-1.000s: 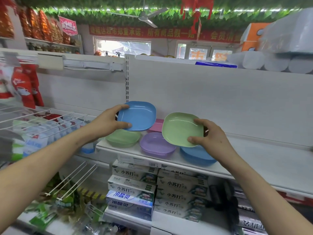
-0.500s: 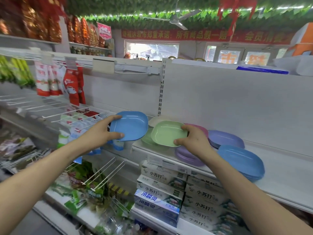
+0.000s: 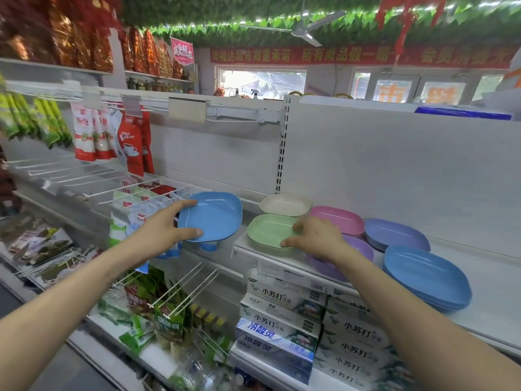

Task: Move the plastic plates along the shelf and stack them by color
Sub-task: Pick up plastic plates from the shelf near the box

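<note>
While my right hand (image 3: 315,238) pinches the rim of the top green plate (image 3: 266,230), seating it on its pile at the left front corner of the shelf (image 3: 493,280), my left hand (image 3: 166,230) grips the blue plate (image 3: 214,215) beyond that left edge, likely bound for the blue stack (image 3: 425,275).

Both arms show as bare forearms, uncovered from the lower corners of the view up to the wrists. The left hand (image 3: 165,230) and the right hand (image 3: 317,238) are bare as well, with slim fingers and short, plain nails. Any clothing lies out of view.
</note>
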{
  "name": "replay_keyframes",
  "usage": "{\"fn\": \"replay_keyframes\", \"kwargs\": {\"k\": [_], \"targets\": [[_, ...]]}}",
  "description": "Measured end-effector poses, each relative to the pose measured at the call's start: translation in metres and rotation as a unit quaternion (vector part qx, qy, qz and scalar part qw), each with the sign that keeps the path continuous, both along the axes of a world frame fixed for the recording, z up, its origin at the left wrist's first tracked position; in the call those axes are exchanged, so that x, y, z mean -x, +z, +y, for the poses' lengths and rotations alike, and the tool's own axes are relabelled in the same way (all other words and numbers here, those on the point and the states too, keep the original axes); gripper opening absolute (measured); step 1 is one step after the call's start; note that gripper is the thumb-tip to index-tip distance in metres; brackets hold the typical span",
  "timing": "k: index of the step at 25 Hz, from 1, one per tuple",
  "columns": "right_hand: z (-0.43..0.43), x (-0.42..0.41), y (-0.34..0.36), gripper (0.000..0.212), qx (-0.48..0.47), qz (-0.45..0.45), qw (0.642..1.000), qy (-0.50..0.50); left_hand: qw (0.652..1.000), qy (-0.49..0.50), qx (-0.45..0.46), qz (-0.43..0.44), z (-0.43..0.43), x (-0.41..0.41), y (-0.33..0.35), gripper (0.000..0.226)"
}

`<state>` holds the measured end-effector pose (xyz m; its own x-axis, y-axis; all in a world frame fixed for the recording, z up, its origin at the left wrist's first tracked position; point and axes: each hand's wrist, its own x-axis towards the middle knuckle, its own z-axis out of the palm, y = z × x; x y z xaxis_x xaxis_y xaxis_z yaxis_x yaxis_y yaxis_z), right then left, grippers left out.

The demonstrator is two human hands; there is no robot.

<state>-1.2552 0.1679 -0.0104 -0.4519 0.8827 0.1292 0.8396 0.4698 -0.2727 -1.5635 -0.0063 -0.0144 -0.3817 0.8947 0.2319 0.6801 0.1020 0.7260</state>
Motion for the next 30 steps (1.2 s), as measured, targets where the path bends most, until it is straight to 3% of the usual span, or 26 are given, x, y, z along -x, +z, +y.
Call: {"fn": "replay_keyframes", "kwargs": {"k": [4,7,12,15,21,30], "targets": [[0.002,0.002,0.001,0.051,-0.018,-0.022,0.999,0.015,1.000,-0.006,-0.003,-0.003,0.002,-0.006,-0.001,0.065],[-0.002,-0.004,0.005,0.057,-0.020,0.043,0.999,0.014,1.000,-0.018,-0.010,0.009,0.007,-0.015,0.001,0.065],[-0.010,-0.040,0.018,0.047,-0.058,0.139,0.988,0.043,0.999,-0.043,-0.007,0.022,0.031,-0.046,0.008,0.065],[-0.014,-0.069,0.031,0.053,-0.069,0.155,0.985,0.042,0.996,-0.084,-0.019,0.007,0.055,-0.076,0.015,0.066],[-0.013,-0.140,0.041,0.044,-0.048,0.209,0.977,0.015,0.987,-0.159,-0.029,-0.021,0.103,-0.145,0.023,0.068],[-0.023,-0.233,0.040,0.043,-0.039,0.256,0.965,-0.041,0.958,-0.284,0.011,0.028,0.150,-0.250,0.024,0.077]]}}
